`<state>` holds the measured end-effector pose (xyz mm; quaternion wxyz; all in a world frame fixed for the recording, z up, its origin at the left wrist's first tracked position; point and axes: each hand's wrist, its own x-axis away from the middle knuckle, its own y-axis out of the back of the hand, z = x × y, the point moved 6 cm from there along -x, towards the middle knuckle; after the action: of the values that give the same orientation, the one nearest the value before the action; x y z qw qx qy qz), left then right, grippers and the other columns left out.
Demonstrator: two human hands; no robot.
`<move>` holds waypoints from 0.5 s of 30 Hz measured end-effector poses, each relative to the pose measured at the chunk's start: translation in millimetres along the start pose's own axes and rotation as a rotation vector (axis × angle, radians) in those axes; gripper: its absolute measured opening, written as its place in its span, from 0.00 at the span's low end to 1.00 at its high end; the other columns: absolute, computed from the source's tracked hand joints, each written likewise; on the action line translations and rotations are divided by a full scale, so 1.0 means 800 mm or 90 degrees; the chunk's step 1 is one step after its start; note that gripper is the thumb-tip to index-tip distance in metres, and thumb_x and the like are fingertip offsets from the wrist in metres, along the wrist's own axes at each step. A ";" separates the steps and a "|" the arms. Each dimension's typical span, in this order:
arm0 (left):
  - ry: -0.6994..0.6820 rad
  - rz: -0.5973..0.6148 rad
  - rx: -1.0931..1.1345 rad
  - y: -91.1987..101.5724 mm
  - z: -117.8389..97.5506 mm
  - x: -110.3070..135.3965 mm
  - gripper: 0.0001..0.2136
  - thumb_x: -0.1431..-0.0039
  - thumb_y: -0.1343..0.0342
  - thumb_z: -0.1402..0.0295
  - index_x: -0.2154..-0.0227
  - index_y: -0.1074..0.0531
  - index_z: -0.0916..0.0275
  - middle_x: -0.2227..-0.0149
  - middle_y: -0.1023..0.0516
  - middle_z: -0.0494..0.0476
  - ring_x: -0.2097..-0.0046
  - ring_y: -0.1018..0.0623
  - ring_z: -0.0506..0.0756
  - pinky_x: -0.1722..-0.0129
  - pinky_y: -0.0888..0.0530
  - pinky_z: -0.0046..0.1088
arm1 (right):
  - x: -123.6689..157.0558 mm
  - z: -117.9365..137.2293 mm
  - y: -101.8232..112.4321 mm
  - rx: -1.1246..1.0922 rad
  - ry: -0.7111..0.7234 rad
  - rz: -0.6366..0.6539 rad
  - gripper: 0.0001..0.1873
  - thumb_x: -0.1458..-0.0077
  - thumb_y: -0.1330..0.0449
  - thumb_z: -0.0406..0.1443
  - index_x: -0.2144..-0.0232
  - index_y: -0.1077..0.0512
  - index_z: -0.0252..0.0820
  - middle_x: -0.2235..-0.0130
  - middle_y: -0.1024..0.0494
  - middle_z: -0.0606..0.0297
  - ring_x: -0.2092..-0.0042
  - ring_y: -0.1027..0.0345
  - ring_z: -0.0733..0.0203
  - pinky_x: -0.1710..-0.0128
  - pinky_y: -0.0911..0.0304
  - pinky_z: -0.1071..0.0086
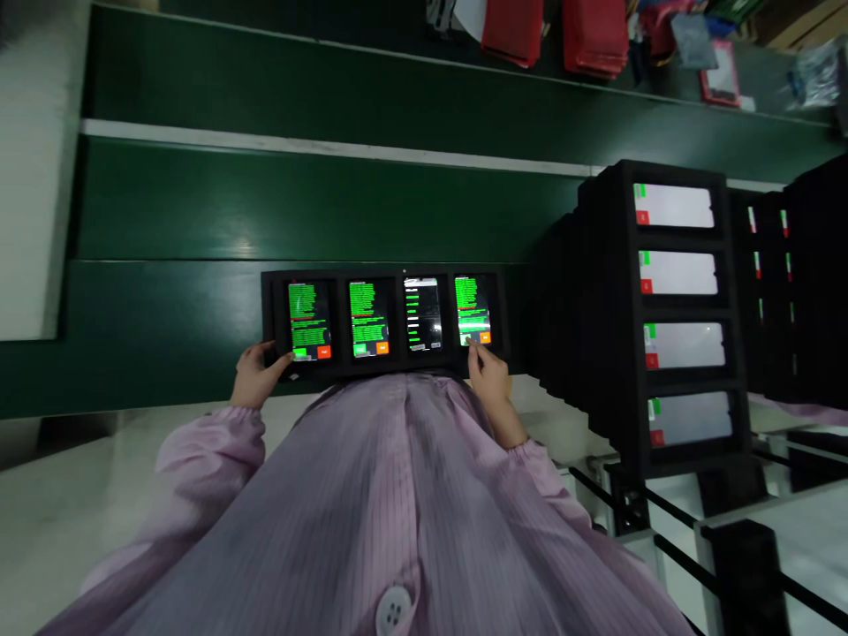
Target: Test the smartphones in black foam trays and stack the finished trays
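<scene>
A long black foam tray [336, 353] lies crosswise in front of my body, with several lit phones side by side in its slots. Most screens, like the leftmost phone [308, 309], carry green text above a green and an orange or red button. The third phone [422, 314] shows a black and white list instead. My left hand [255, 375] is closed round the tray's left front corner, its thumb near the leftmost phone's green button. With its fingers bent together, my right hand [488, 380] touches the lower left of the rightmost phone [473, 300], at the green button.
A tall stack of black trays [632, 336] with white-screened phones stands to the right, and more trays [772, 283] are behind it. Red cases [594, 35] and plastic bags lie at the far right. A white strip [331, 150] crosses the green bench [298, 203].
</scene>
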<state>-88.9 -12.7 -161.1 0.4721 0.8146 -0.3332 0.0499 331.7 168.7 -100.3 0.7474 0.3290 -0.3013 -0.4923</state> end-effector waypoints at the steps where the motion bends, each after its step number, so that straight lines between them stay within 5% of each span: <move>1: 0.001 0.002 -0.004 0.000 -0.002 -0.001 0.17 0.56 0.39 0.58 0.62 0.25 0.58 0.52 0.21 0.63 0.40 0.26 0.68 0.33 0.35 0.49 | 0.000 -0.005 0.002 0.010 -0.009 -0.005 0.18 0.31 0.47 0.38 0.48 0.19 0.45 0.50 0.16 0.59 0.50 0.18 0.51 0.51 0.24 0.63; 6: 0.000 0.006 -0.023 0.000 -0.006 -0.007 0.16 0.56 0.39 0.60 0.62 0.25 0.58 0.52 0.21 0.64 0.40 0.26 0.68 0.33 0.36 0.49 | -0.008 0.011 -0.004 0.019 0.004 0.026 0.19 0.32 0.47 0.37 0.47 0.20 0.45 0.51 0.15 0.59 0.53 0.18 0.51 0.52 0.24 0.63; 8: -0.005 0.007 -0.028 -0.001 -0.004 -0.009 0.17 0.55 0.38 0.60 0.61 0.25 0.59 0.51 0.22 0.64 0.40 0.26 0.68 0.33 0.36 0.49 | -0.014 0.047 -0.018 0.010 0.058 0.099 0.19 0.30 0.48 0.36 0.45 0.21 0.46 0.48 0.17 0.60 0.49 0.19 0.52 0.49 0.25 0.64; 11: -0.017 0.012 -0.036 -0.003 0.000 -0.012 0.18 0.55 0.38 0.61 0.59 0.25 0.60 0.50 0.22 0.66 0.40 0.26 0.67 0.33 0.36 0.47 | -0.017 0.121 -0.059 0.074 0.204 0.322 0.19 0.27 0.50 0.35 0.43 0.23 0.49 0.45 0.18 0.65 0.45 0.21 0.56 0.47 0.27 0.69; 15: -0.042 0.013 -0.040 -0.003 0.007 -0.012 0.19 0.54 0.37 0.60 0.58 0.24 0.59 0.45 0.24 0.65 0.36 0.29 0.66 0.33 0.36 0.44 | -0.027 0.192 -0.099 0.134 0.292 0.437 0.15 0.29 0.44 0.39 0.45 0.23 0.51 0.46 0.17 0.67 0.48 0.20 0.53 0.50 0.26 0.66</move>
<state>-96.6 -11.4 -169.6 0.4858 0.7971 -0.3582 0.0177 163.2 135.4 -73.2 0.8780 0.3848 -0.2679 -0.0958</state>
